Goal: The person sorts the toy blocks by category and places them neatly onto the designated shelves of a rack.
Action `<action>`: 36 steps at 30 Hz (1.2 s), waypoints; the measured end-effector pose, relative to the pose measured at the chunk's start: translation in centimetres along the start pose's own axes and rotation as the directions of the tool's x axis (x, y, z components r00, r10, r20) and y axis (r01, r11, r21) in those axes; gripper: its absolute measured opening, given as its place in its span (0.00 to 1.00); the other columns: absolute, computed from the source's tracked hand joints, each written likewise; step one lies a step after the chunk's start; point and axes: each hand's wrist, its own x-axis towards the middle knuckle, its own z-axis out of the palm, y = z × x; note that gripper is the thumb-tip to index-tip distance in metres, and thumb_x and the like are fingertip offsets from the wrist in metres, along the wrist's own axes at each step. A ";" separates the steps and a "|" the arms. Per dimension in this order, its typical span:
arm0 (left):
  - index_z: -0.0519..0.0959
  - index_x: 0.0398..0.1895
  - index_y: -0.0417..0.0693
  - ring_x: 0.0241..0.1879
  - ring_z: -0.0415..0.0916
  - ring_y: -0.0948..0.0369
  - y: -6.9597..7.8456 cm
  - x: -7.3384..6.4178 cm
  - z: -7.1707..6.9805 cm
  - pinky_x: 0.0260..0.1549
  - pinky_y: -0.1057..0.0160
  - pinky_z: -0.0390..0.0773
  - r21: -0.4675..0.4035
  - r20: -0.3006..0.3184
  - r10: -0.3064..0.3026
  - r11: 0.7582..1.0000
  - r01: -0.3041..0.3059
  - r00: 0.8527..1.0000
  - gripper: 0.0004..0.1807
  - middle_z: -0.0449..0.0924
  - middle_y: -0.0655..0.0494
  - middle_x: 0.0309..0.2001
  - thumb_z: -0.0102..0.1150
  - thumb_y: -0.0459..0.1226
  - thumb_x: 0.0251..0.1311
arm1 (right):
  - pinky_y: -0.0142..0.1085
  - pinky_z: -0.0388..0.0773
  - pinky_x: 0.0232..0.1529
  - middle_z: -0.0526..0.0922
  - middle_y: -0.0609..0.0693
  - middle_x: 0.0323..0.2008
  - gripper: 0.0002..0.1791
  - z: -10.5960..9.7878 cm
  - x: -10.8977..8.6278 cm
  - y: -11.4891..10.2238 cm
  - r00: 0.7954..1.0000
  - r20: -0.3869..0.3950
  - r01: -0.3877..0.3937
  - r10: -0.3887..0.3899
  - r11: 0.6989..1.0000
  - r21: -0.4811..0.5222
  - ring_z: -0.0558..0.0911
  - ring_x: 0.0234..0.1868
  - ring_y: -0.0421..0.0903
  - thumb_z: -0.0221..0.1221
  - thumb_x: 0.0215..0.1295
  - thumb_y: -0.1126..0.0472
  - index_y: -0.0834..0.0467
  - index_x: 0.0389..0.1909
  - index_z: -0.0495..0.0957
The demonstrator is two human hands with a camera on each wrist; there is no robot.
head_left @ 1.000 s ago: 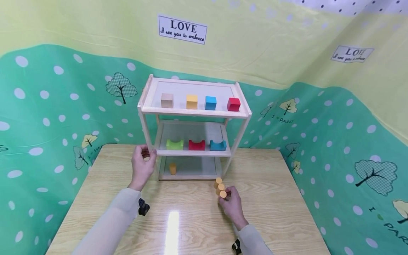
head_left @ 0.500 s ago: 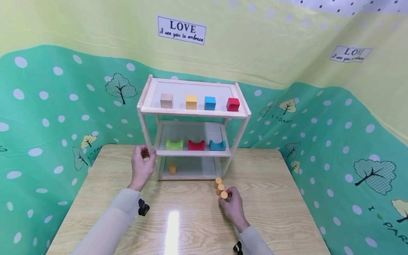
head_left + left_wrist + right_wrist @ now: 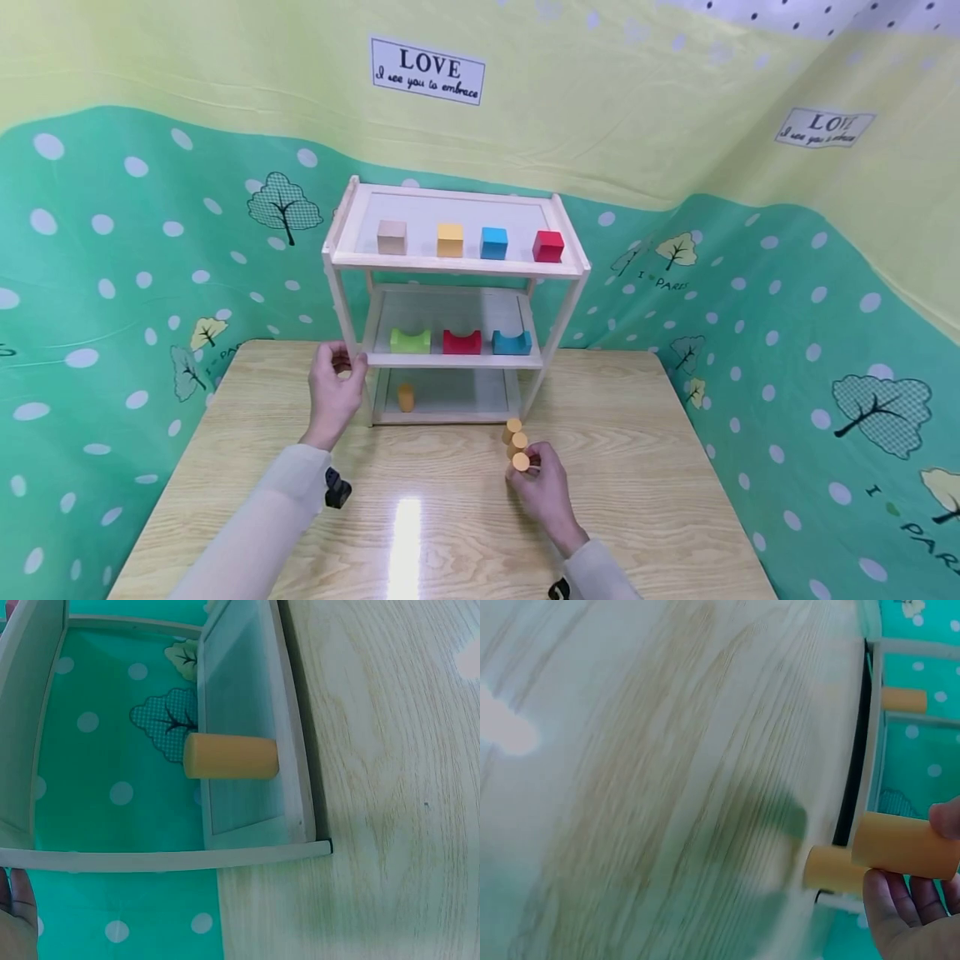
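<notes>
My left hand (image 3: 336,396) grips the left front post of a pale wooden shelf rack (image 3: 461,360) at its middle level. In the left wrist view, only its fingers (image 3: 24,896) show beside the post. On the table in front of the rack's right side, my right hand (image 3: 546,490) holds an orange-yellow wooden cylinder (image 3: 521,462) between thumb and fingers. Two matching cylinders stand in a row beyond it, a middle cylinder (image 3: 517,445) and a far cylinder (image 3: 512,430). Another upright cylinder (image 3: 232,756) stands on the bottom shelf, toward the left.
The top shelf carries a beige cube (image 3: 392,238), a yellow cube (image 3: 450,241), a blue cube (image 3: 493,243) and a red cube (image 3: 548,247). Green (image 3: 410,342), red (image 3: 462,342) and blue (image 3: 512,343) notched blocks sit on the middle shelf. Patterned cloth (image 3: 187,250) hangs behind the table (image 3: 637,467).
The cylinder in my right hand has shifted slightly right, then back left and a little nearer to me. My left hand stays on the post.
</notes>
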 end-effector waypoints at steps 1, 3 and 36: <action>0.69 0.43 0.26 0.36 0.71 0.53 0.0 0.0 0.0 0.37 0.66 0.74 0.002 -0.001 0.002 1.000 -0.002 1.000 0.10 0.70 0.37 0.38 0.54 0.24 0.61 | 0.40 0.80 0.44 0.75 0.52 0.39 0.18 0.2 -0.1 -0.1 1.000 0.005 0.011 -0.011 1.000 0.007 0.77 0.41 0.46 0.66 0.50 0.71 0.61 0.40 0.71; 0.69 0.43 0.27 0.36 0.71 0.53 0.0 0.0 0.0 0.37 0.66 0.75 0.007 -0.002 0.005 1.000 -0.005 1.000 0.09 0.70 0.37 0.38 0.54 0.24 0.61 | 0.40 0.80 0.44 0.75 0.53 0.38 0.19 0.6 -0.2 -0.4 0.999 0.012 0.046 -0.046 0.998 0.032 0.77 0.41 0.47 0.66 0.49 0.73 0.61 0.40 0.70; 0.68 0.43 0.26 0.36 0.70 0.53 -0.1 0.0 -0.1 0.37 0.70 0.74 -0.005 -0.006 0.025 1.000 -0.025 1.000 0.10 0.70 0.38 0.38 0.54 0.23 0.60 | 0.34 0.79 0.47 0.74 0.47 0.41 0.17 6.1 3.8 -5.4 0.964 0.175 0.211 -0.200 0.976 -0.047 0.77 0.44 0.44 0.64 0.55 0.66 0.56 0.44 0.70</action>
